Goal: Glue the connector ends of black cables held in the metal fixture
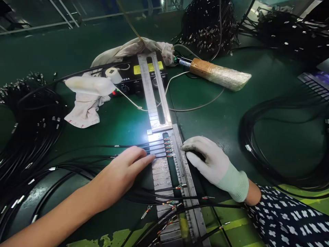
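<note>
A long slotted metal jig [161, 171] runs down the middle of the bench. Several thin black cables [158, 148] lie side by side across its slots. Their stripped ends, with small coloured wires [168, 146], point right over the central gap. My bare left hand [128, 166] is closed over these cables at the jig's left edge, its fingertips partly hiding them. My right hand [209, 161], in a white glove, rests by the jig's right rail [183, 161]. Its fingers are curved and apart from the thumb, with the fingertips at the rail and nothing visible between them.
A black control box [133, 85] with cloth over it stands behind the jig. A wrapped wooden-coloured handle [218, 73] with a cord lies right of it. Cable bundles flank both sides [33, 106], [253, 147]. Loose cable ends [177, 202] cross the jig's near part.
</note>
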A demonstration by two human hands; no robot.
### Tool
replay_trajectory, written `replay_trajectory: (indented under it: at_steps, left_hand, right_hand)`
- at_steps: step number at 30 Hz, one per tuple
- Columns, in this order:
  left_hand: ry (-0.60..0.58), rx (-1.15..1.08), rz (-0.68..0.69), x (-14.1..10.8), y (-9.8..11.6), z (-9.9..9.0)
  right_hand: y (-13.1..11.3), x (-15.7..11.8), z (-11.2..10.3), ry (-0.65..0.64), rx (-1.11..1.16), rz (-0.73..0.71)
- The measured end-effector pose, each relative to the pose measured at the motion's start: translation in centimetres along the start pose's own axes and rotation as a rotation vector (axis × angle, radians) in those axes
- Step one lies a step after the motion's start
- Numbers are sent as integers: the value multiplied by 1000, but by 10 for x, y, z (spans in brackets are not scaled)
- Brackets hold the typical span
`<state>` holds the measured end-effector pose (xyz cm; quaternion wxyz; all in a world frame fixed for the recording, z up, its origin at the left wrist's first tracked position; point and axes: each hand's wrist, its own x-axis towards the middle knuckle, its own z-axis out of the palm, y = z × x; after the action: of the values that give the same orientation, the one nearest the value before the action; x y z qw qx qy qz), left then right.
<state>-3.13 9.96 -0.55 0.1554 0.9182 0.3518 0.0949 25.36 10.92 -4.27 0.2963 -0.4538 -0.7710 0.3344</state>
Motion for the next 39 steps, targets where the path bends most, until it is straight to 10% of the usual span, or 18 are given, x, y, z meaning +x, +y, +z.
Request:
replay_trajectory:
  at_steps: [14,23,39]
  left_hand:
    - [-24,-156,-63,-5,-4,9]
    - [108,201,-150,-27,13,39]
    - [17,212,-183,6,31,39]
  right_hand:
    - [2,1,0,2,15,6]
    - [2,4,1,17,27,8]
    - [0,-6,3,43,-14,-47]
